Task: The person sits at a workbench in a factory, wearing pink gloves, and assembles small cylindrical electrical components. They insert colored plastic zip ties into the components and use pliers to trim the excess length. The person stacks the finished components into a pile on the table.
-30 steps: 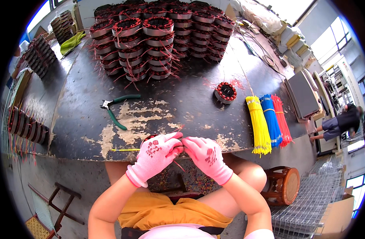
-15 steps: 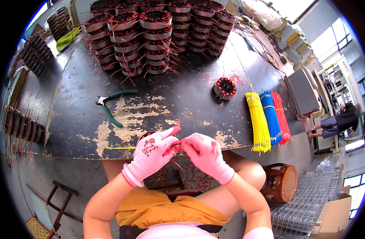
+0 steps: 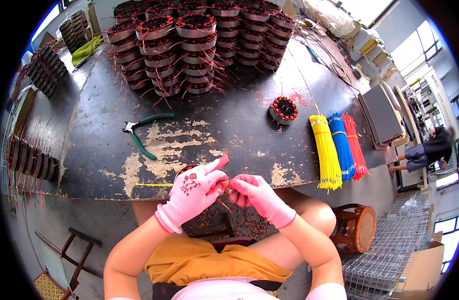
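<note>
Two pink-gloved hands are held together at the near edge of a worn dark table (image 3: 199, 115). A thin wire, apparently, is pinched between the left hand (image 3: 197, 192) and the right hand (image 3: 257, 195). Green-handled pliers (image 3: 142, 132) are laid to the left, stacked wound stators (image 3: 194, 45) behind, and yellow, blue and red wire bundles (image 3: 339, 145) to the right.

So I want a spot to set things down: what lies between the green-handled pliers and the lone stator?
Nothing: in the head view only bare, paint-worn table runs from the pliers to the lone stator.
</note>
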`<state>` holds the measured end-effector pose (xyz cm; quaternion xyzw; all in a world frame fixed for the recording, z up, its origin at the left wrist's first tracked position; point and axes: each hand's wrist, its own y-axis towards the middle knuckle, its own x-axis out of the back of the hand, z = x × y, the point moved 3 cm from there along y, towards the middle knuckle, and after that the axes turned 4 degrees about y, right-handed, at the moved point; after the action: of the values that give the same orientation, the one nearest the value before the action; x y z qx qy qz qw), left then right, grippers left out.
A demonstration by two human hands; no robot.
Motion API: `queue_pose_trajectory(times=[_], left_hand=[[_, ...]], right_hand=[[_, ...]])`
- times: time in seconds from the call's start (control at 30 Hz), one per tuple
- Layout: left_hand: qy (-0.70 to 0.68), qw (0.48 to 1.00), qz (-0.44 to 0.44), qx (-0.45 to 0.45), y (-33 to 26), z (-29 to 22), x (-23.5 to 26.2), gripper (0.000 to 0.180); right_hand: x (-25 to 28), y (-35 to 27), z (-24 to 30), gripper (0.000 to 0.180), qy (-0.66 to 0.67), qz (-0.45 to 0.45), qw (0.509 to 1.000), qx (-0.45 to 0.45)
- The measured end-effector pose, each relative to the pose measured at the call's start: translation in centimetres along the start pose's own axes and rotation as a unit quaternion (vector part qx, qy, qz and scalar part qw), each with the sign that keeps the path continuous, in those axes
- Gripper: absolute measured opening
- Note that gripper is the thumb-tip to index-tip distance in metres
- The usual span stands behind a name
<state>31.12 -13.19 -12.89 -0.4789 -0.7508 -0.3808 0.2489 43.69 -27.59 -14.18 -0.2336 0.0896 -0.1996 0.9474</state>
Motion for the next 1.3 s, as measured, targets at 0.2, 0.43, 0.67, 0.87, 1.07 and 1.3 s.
queue_pose_trajectory(times=[0.2,0.43,0.67,0.87,1.07,1.3], left_hand=[[-0.022,1.0,0.01,0.016,-0.1,-0.2,0.3,0.02],[-0.02,1.0,0.014,-0.005,0.0,0.0,0.1,0.017],[-0.033,0.999,0.003,0.006,0.1,-0.4,0.3,0.016],[-0.043,0.999,0.001,0.0,0.0,-0.4,0.3,0.016],[-0.039,0.999,0.001,0.001,-0.2,-0.3,0.3,0.015],[-0.026,0.999,0.006,-0.024,0.0,-0.4,0.3,0.014]], right_hand=[[-0.5,-1.4,2.6,0.023,-0.417,-0.103,0.853,0.297],[0.4,0.6,0.0,0.026,0.018,0.005,1.0,-0.002],[-1.2,-3.2,3.2,0.04,-0.521,-0.242,0.692,0.437],[0.1,-0.5,-0.4,0.026,0.067,-0.005,0.997,-0.031],[-0.5,-2.1,2.6,0.022,-0.459,-0.122,0.826,0.304],[0.5,-0.1,0.9,0.023,-0.264,-0.045,0.954,0.136]])
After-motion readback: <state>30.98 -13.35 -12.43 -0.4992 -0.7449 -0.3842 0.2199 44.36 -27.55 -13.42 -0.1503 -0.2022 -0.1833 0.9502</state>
